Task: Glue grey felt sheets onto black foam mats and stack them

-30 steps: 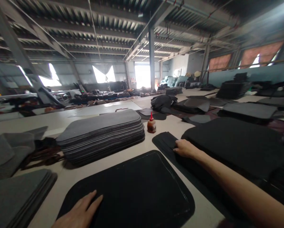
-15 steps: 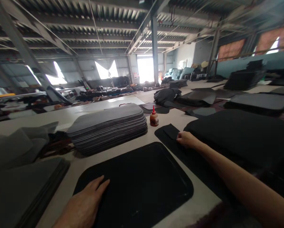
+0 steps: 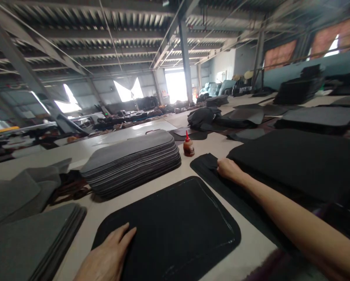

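A black rounded fabric panel [image 3: 181, 222] lies flat on the table in front of me. My left hand [image 3: 109, 255] rests flat on its near left corner, fingers stretched out. My right hand [image 3: 228, 168] reaches across to a thin black sheet [image 3: 202, 164] to the right of the panel and pinches its lifted corner. A tall stack of black panels [image 3: 294, 160] sits just beyond that hand. A small brown glue bottle [image 3: 188, 146] with a red tip stands behind the sheet.
A thick stack of grey panels [image 3: 131, 162] lies at centre left. More grey pieces [image 3: 31, 234] are piled at the near left. Dark fabric heaps [image 3: 204, 117] and further stacks [image 3: 318, 117] cover the far table. A steel column [image 3: 184, 58] rises behind.
The view has shifted slightly. My left hand stays flat on the panel. My right hand stays on the thin black sheet's corner, which is lifted a little more.
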### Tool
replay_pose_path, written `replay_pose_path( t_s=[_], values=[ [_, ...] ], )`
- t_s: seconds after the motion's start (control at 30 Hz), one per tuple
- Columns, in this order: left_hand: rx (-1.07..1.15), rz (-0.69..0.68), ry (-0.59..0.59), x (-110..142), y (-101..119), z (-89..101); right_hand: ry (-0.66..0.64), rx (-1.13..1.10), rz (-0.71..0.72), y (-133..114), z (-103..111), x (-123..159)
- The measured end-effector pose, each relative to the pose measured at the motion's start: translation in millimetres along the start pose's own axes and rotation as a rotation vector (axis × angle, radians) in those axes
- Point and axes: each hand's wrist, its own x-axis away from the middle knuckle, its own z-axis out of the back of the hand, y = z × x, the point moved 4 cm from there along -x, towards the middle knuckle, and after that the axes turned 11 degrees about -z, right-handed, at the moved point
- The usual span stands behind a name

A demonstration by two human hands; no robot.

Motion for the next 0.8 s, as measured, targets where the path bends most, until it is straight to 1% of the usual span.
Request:
replay_pose_path(
  t_s=[0.17,0.3,0.43,0.7,0.8],
  values=[
    [0.011,-0.02,0.076,1,-2,-4.7,0.098,0.006,0.033,-3,4,12],
    [0.009,0.003,0.028,-1,2,1.8,0.179,-0.009,0.019,1,12,19],
    [0.013,0.021,0.012,0,8,9.1,0.226,-0.011,-0.004,6,17,21],
    [-0.024,0.031,-0.03,1,9,10.7,0.207,-0.027,0.002,8,21,20],
    [-0.032,0.012,-0.012,-1,9,8.7,0.152,-0.035,0.038,2,19,16]
  ],
)
